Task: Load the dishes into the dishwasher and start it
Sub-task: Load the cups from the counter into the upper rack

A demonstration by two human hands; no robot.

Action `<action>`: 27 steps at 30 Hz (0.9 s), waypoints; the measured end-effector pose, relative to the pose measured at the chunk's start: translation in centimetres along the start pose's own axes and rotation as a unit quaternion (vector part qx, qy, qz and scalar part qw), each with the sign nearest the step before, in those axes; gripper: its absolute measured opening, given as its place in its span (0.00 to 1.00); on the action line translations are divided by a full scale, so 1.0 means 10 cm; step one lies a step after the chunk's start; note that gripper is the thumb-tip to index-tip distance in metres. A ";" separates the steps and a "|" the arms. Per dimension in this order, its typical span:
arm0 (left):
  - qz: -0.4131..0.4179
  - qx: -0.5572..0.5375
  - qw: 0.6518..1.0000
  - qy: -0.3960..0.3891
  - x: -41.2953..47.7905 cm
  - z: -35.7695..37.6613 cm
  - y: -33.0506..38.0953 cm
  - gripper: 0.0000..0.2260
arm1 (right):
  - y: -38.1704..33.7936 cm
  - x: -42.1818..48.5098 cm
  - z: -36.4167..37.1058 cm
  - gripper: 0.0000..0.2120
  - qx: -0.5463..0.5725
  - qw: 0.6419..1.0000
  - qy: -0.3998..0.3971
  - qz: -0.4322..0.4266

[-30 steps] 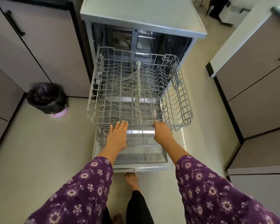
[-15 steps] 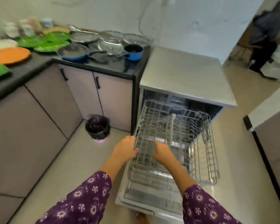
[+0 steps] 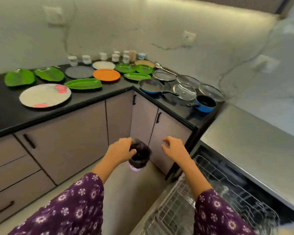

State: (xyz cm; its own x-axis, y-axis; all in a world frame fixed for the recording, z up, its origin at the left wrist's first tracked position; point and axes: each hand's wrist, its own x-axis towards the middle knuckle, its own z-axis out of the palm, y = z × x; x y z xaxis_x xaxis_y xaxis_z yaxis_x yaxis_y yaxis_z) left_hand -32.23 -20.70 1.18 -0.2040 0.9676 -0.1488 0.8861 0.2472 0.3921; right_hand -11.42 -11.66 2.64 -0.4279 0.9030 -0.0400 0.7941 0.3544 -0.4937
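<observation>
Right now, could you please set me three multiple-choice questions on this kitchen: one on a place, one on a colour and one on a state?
1. Where does the blue saucepan stand?
A. on the floor
B. in a sink
C. on the counter, at its end beside the dishwasher

2. What colour is the round plate just right of the grey plate?
A. blue
B. orange
C. black

3. How does the dishwasher stand?
A. open, with its rack pulled out
B. shut
C. open, with its rack pushed fully in

Answers:
1 C: it sits on the black counter right next to the machine's top.
2 B: that plate is plainly orange.
3 A: the wire rack juts out in front of the open machine.
</observation>
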 end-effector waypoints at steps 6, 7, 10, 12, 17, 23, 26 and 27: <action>-0.063 0.010 0.998 0.029 0.45 -0.56 -0.96 0.20 | -0.76 1.08 0.34 0.16 0.013 0.997 -0.039 -0.058; -0.071 0.013 0.997 0.034 0.56 -0.67 -1.14 0.19 | -0.90 1.30 0.42 0.16 0.011 0.997 -0.042 -0.065; -0.085 0.014 0.995 0.045 0.89 -0.95 -1.69 0.19 | -1.34 1.90 0.66 0.14 0.024 0.995 -0.047 -0.079; -0.096 0.007 0.994 0.042 1.12 -1.15 -2.07 0.19 | -1.65 2.31 0.82 0.15 0.034 0.994 -0.050 -0.086; -0.111 -0.014 0.993 0.037 1.67 -1.64 -2.81 0.18 | -2.34 3.24 1.12 0.16 0.027 0.993 -0.077 -0.091; -0.103 -0.013 0.993 0.056 2.59 -2.11 -3.39 0.18 | -2.77 4.25 1.38 0.20 0.021 0.993 -0.084 -0.079; -0.105 -0.031 0.992 0.067 3.14 -2.32 -3.57 0.20 | -2.79 4.73 1.48 0.20 0.008 0.994 -0.091 -0.058; -0.113 -0.034 0.990 0.071 3.38 -2.40 -3.64 0.20 | -2.78 4.95 1.52 0.19 0.000 0.994 -0.093 -0.050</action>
State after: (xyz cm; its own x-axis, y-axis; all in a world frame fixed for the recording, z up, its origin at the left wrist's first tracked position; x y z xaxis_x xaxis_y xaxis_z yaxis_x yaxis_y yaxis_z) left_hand -81.33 4.24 3.67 -0.4544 0.8837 -0.1120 0.7819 0.4560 0.4250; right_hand -61.26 19.49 1.21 -0.5779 0.8021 -0.1505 0.7431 0.4409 -0.5034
